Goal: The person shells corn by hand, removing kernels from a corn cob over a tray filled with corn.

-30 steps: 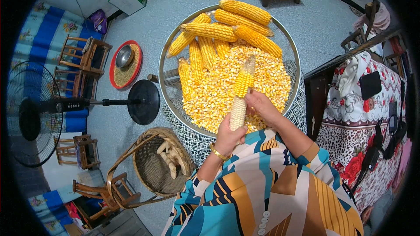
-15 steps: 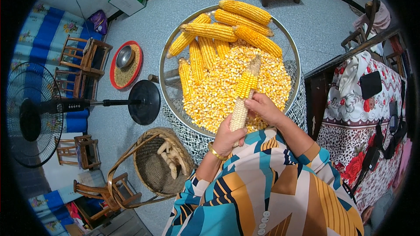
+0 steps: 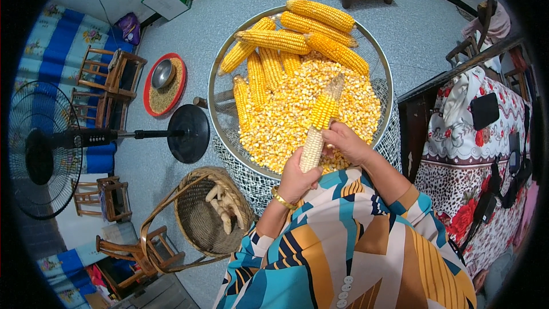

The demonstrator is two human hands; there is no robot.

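A partly shelled corn cob (image 3: pixel 323 113) slants up and to the right over the near side of a round metal-rimmed sieve (image 3: pixel 214 115). Its lower half is bare and pale, a band of yellow kernels rings the upper part, and the tip is bare too. My left hand (image 3: pixel 299 174) is closed round the bare lower end. Near the cob's middle, just below the kernel band, my right hand (image 3: pixel 346 142) grips with its thumb along the side. Beneath lies a heap of loose kernels (image 3: pixel 280 131). Several whole corn ears (image 3: pixel 274 41) rest along the sieve's far and left sides.
Left of me sits a wicker basket (image 3: pixel 189 217) with bare cobs (image 3: pixel 224 206) inside. A standing fan (image 3: pixel 189 134) and a red tray (image 3: pixel 150 100) of grain with a metal bowl (image 3: pixel 163 74) are farther left. On the right is a cloth-covered table (image 3: pixel 446 154).
My left hand has shifted slightly up the bare end, now covering its bottom. The right thumb has moved a little higher along the cob. The sieve and its ears look unchanged.
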